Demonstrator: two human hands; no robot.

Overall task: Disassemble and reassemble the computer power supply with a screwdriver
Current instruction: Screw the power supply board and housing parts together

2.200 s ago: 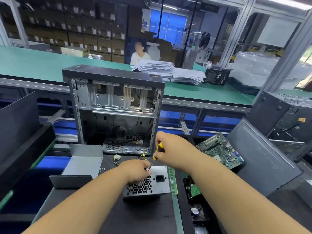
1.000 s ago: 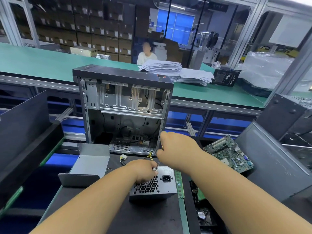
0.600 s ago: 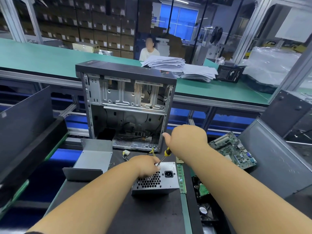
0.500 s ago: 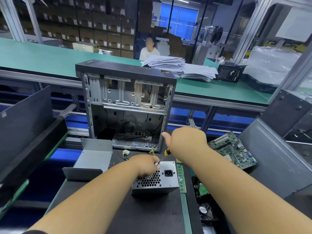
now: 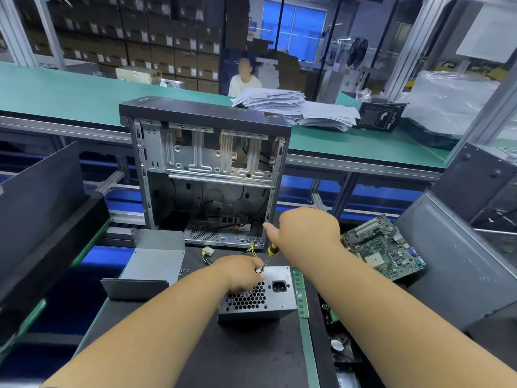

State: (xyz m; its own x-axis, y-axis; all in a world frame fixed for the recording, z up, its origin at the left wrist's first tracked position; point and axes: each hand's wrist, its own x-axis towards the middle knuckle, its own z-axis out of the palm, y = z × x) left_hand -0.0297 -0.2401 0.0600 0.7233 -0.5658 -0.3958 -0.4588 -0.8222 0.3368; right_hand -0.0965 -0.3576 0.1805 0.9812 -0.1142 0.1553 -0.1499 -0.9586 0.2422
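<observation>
A grey metal power supply (image 5: 275, 299) with a honeycomb grille and a black socket lies on the dark mat in front of me. My left hand (image 5: 242, 273) rests on its top left corner, fingers curled and pinching the screwdriver's metal tip there. My right hand (image 5: 306, 232) grips the yellow and black handle of the screwdriver (image 5: 269, 255), which slants down to the left onto that corner. Yellow wires (image 5: 252, 247) run out behind the unit.
An open computer case (image 5: 207, 169) stands upright just behind. A grey metal cover (image 5: 151, 264) lies to the left with small screws beside it. A motherboard (image 5: 383, 247) lies to the right, a memory stick (image 5: 301, 294) beside the unit. Dark side panels lean left and right.
The camera has shifted slightly. My right hand has lifted a little, so the screwdriver's handle shows below it. My left hand stays on the power supply's corner.
</observation>
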